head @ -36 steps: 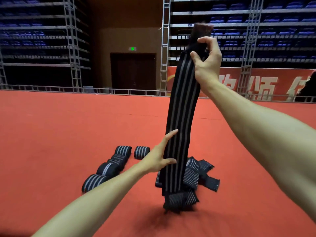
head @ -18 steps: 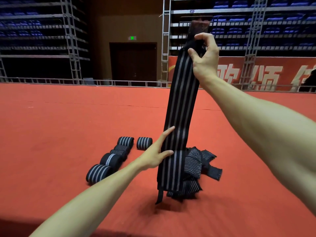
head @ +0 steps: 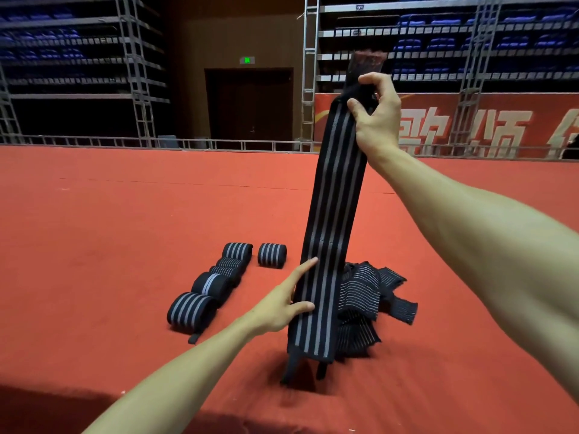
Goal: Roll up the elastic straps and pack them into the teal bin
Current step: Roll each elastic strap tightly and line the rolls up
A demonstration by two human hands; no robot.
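Straps are being shown in three groups on the red carpet [head: 109, 233]. Six rolled straps [head: 191, 310] are lying to the left, five in a close line and one just beside its far end. One loose pile [head: 372, 292] of unrolled straps is lying to the right; how many are in it cannot be told. One long strap [head: 332, 214] is being held upright between the two groups.

The top end of the long strap is being gripped by the right hand [head: 379, 120], with fingers and thumb curled round it. Lower down, its left edge is being touched by the left hand [head: 279, 308], with the index finger [head: 305, 266] lying straight on the front and the thumb [head: 302, 306] resting across it. The other fingers are being hidden, so whether anything is being pinched cannot be told.

The long strap is black with four grey stripes running along its length, and is being kept flat and taut. A dark patch is sticking up above the right hand. Narrow black tabs are dangling from the lower end just above the carpet, in front of the loose pile.
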